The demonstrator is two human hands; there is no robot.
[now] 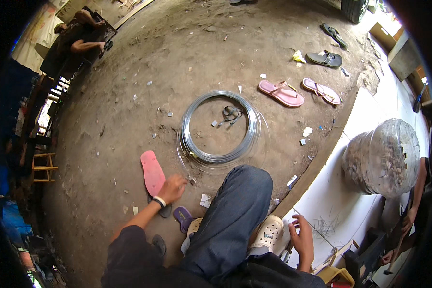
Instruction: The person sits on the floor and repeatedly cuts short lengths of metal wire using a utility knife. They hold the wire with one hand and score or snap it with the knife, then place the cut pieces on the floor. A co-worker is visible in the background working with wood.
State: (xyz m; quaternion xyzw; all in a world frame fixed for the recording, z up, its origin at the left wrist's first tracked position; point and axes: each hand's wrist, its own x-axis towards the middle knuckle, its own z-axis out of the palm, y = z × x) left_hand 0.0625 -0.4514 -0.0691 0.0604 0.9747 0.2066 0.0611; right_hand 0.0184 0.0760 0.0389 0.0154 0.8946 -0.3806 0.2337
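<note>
A coil of silvery wire lies on the dirt floor in front of my knee, with loose thin strands around its right and lower sides. My left hand, a pale band at its wrist, is closed beside a pink flip-flop sole. A thin strand curves down from the coil toward its fingertips; whether they pinch it is too fine to see. My right hand hangs loosely curled by the white tiled ledge, fingers apart and nothing visible in them. Short cut wires lie scattered on the tiles nearby.
Inside the coil lies a dark strap. Pink sandals and black flip-flops lie beyond it. A large clear plastic-wrapped bundle stands on the ledge. Another person's arm reaches in at right; a person sits far left.
</note>
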